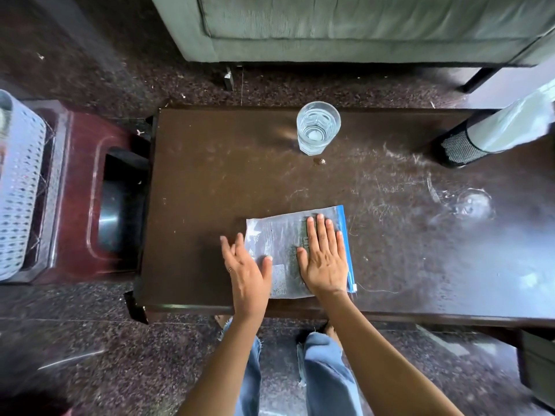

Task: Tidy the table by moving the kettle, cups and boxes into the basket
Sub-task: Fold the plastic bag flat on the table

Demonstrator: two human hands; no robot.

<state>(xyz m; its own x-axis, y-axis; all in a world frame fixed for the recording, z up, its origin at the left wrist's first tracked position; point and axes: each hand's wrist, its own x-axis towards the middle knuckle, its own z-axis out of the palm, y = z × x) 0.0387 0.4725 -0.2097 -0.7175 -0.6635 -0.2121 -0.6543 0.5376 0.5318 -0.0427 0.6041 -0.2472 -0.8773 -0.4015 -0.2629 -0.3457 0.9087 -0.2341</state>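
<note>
Clear, faceted glass forms the cup [318, 127], which stands upright near the far edge of the dark wooden table [210, 181], apparently holding water and well apart from both hands. A small brownish speck [319, 161] lies just in front of it. Nearer the front edge lies a flat, translucent plastic zip bag [279, 235] with a blue seal strip along its right side. The right hand [326, 259] presses on it palm down, fingers straight and spread, gripping nothing. The left hand [247, 271] rests at the bag's left edge, open and tilted on its side, thumb touching the plastic, also grasping nothing. The step in hand appears to be smoothing the bag; this is best done with even pressure from the flat palm, sweeping toward the seal while the other hand steadies the edge against sliding on the scratched, dusty tabletop. A pale blue perforated plastic basket [21, 187] sits on a reddish-brown plastic stool [78, 193] to the left of the table, well apart from the cup. A cylinder with a black mesh base [462, 145] leans in at the far right corner; whether it is the kettle cannot be told. A grey upholstered sofa [360, 25] stands beyond, on speckled stone flooring [120, 340].
</note>
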